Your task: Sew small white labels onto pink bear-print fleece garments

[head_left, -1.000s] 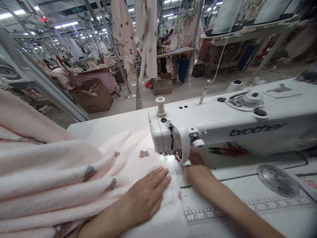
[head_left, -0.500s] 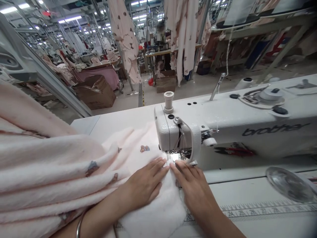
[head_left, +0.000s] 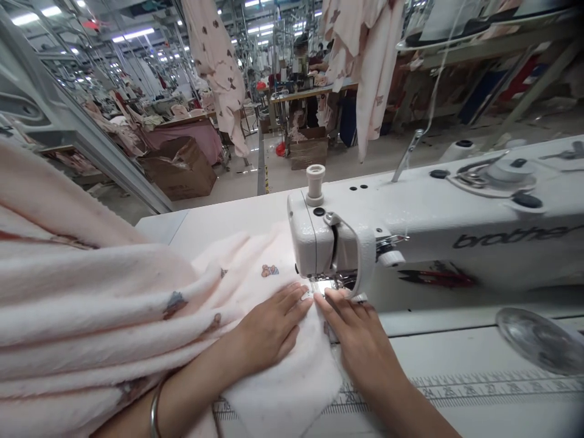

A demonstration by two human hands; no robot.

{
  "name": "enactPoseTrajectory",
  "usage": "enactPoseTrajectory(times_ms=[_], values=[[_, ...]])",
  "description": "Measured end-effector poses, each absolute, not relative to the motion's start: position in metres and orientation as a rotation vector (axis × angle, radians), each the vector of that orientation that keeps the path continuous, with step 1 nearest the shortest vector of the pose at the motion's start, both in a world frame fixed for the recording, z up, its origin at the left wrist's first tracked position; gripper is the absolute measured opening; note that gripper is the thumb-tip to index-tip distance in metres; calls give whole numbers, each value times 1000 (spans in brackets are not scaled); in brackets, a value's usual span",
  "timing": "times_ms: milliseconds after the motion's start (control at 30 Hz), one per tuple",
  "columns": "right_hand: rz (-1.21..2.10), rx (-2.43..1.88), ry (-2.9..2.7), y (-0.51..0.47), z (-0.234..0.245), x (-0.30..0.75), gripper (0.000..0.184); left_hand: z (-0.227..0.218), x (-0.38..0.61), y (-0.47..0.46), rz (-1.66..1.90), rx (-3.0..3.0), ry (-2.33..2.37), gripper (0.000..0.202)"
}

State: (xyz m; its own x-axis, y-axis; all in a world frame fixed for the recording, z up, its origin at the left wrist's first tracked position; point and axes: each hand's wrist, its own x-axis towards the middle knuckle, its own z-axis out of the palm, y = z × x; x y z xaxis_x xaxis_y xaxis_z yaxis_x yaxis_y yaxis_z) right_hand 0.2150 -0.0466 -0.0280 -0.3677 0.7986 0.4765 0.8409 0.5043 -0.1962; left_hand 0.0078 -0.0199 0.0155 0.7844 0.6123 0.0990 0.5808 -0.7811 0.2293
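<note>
The bear-print pink fleece (head_left: 150, 286) lies on the tabletop (head_left: 228, 214), reaching under the sewing machine's head (head_left: 303, 234). The left hand (head_left: 267, 328) presses flat, clasping nothing, presumably keeping it smooth; the right hand (head_left: 360, 340) seems to steady the edge, though whether it pinches cannot be told.

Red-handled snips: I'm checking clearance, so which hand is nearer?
Right. The right hand is left of the snips and apart; the left hand lies farther left, on the pink fabric.
</note>
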Motion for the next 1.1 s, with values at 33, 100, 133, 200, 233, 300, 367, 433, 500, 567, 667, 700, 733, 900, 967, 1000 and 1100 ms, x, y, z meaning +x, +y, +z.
enactPoseTrajectory(times_ms=[33,100,133,200,233,300,367,433,500,567,667,700,733,900,967,1000,1100], values=[[-107,-1332,-2243,-47,-28,216,61,16,8,-20,253,2789,942,47],[-111,-1315,-2260,-48,-30,218,59,17,8,-19,250,2796,937,46],[-115,-1311,-2265,-49,-31,218,59,17,8,-19,247,2799,935,46],[-121,-1324,-2259,-50,-32,218,60,17,7,-19,233,2791,937,46],[-120,-1335,-2253,-50,-32,218,62,17,7,-18,229,2784,938,45],[-115,-1355,-2237,-49,-31,217,65,18,7,-16,228,2768,941,44],[-121,-1367,-2217,-48,-30,216,65,19,8,-13,232,2755,945,42],[-132,-1374,-2202,-47,-29,216,62,20,9,-8,248,2741,964,40],[-136,-1378,-2192,-47,-30,216,59,20,9,-4,267,2732,989,37],[-128,-1375,-2187,-47,-31,216,59,18,9,-1,269,2722,1012,38],[-103,-1378,-2178,-50,-31,215,62,17,8,1,266,2703,1026,41],[-104,-1372,-2178,-51,-31,215,62,17,8,0,276,2699,1027,41],[-110,-1360,-2183,-52,-31,215,62,17,8,-1,290,2699,1023,41],[-172,-1306,-2218,-63,-28,216,57,15,10,-3,350,2715,1002,42],[-214,-1277,-2211,-66,-31,208,56,12,11,-1,388,2708,1000,43],[-232,-1265,-2204,-68,-32,200,52,11,9,1,423,2697,1021,43],[-235,-1305,-2162,-77,-33,172,39,12,-5,0,520,2660,1217,48]])
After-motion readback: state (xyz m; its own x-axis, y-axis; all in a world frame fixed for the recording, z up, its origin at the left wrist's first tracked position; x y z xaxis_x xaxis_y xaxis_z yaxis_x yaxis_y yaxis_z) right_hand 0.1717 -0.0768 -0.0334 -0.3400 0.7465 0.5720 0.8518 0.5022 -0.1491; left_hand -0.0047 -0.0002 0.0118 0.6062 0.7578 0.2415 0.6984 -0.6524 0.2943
